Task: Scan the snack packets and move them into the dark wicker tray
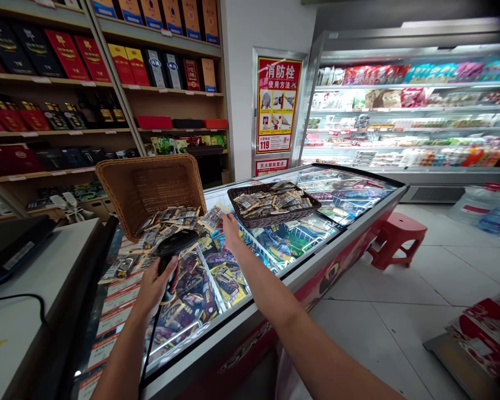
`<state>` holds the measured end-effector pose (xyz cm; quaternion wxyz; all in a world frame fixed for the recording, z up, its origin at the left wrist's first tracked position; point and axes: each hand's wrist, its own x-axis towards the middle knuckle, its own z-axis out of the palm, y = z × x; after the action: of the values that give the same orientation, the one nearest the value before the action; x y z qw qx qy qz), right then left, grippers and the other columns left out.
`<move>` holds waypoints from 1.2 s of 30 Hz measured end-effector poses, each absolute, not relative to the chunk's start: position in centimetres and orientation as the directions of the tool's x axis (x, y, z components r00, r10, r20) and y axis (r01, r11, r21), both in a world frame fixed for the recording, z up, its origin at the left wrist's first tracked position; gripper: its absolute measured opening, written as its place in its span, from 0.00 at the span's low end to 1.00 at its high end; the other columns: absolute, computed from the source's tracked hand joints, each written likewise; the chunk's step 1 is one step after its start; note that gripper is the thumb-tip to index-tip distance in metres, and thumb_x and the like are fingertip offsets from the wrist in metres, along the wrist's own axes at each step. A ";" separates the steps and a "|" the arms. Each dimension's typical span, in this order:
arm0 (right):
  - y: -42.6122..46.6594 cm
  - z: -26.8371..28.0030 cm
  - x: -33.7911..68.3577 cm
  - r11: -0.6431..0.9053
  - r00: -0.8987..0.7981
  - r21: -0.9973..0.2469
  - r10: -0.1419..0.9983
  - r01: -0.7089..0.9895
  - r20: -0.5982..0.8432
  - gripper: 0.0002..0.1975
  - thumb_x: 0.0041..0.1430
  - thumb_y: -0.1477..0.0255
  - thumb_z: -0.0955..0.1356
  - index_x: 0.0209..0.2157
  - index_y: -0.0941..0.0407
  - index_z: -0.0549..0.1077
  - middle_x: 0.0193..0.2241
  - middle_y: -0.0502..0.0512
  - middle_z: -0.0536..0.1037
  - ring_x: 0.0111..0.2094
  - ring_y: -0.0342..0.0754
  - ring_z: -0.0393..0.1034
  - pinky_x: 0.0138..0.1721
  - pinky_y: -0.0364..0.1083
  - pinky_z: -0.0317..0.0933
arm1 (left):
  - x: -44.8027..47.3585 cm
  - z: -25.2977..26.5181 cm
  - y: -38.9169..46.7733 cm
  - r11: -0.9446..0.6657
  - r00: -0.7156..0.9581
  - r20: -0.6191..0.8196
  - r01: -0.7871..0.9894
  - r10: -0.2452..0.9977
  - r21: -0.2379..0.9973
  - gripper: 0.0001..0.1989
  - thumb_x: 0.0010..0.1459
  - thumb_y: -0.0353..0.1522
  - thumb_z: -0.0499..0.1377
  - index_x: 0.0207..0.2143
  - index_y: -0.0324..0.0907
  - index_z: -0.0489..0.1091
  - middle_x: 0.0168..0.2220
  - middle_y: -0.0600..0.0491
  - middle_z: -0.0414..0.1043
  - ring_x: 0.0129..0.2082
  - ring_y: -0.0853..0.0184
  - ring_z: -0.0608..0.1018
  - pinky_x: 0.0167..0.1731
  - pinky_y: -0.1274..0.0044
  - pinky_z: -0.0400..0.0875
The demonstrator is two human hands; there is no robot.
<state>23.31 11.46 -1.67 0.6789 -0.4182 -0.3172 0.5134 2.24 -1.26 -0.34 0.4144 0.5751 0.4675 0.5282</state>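
Observation:
My left hand (155, 284) is wrapped round the handle of a black barcode scanner (177, 242), its cord hanging down past my wrist. Between the fingers of my right hand (231, 230) is a small flat snack packet (210, 218), held above the freezer's glass top. A tan wicker basket (150, 169) lies tipped on its side, and a heap of similar packets (169, 219) spills from its mouth behind the scanner. To the right of my right hand stands a dark woven basket (270, 219) filled with more such packets. A few loose packets (125, 265) lie left of the scanner.
Beneath everything is a chest freezer (275, 300) with ice creams under glass. A grey counter (62, 261) with a black device borders it at left. On the floor at right are a red stool (400, 236) and water jugs (475, 203). Shelves of boxes stand behind.

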 end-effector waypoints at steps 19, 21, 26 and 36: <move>13.8 3.5 25.0 0.294 0.458 -0.756 0.889 -0.585 -0.009 0.05 0.67 0.71 0.62 0.36 0.56 0.66 0.28 0.51 0.75 0.30 0.40 0.72 0.38 0.41 0.70 | -3.8 3.4 -1.1 -0.453 -0.813 0.003 -0.321 0.582 0.831 0.12 0.69 0.40 0.56 0.35 0.43 0.60 0.22 0.60 0.61 0.17 0.73 0.66 0.17 0.78 0.61; 13.6 2.7 20.9 0.218 0.379 -0.830 0.925 -0.513 0.008 0.03 0.62 0.74 0.68 0.35 0.57 0.68 0.28 0.49 0.75 0.27 0.41 0.71 0.33 0.42 0.68 | -4.4 3.5 -1.4 -0.504 -0.860 -0.003 -0.302 0.511 0.809 0.12 0.69 0.39 0.55 0.35 0.44 0.59 0.22 0.60 0.60 0.17 0.74 0.65 0.16 0.78 0.61; 11.8 -0.9 7.3 0.345 -0.170 -0.862 0.938 0.371 0.302 0.08 0.57 0.70 0.75 0.38 0.55 0.76 0.37 0.53 0.80 0.40 0.49 0.75 0.45 0.46 0.66 | -5.0 2.9 -1.0 -0.595 -0.930 0.044 -0.196 0.364 0.780 0.14 0.64 0.43 0.56 0.35 0.44 0.58 0.24 0.61 0.61 0.17 0.74 0.65 0.14 0.79 0.60; 12.6 -0.5 -2.2 0.564 -0.578 -0.299 0.815 0.770 0.049 0.41 0.48 0.61 0.80 0.61 0.58 0.69 0.62 0.67 0.71 0.68 0.63 0.58 0.66 0.57 0.53 | -4.9 2.1 -0.4 -0.595 -0.925 0.099 -0.151 0.366 0.789 0.17 0.60 0.47 0.57 0.36 0.44 0.58 0.23 0.61 0.61 0.16 0.73 0.65 0.13 0.79 0.60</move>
<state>-2.21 12.56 -0.49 0.0908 -0.4503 -0.8796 0.1233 -4.88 -0.41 2.14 0.1462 0.1264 0.4253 0.8842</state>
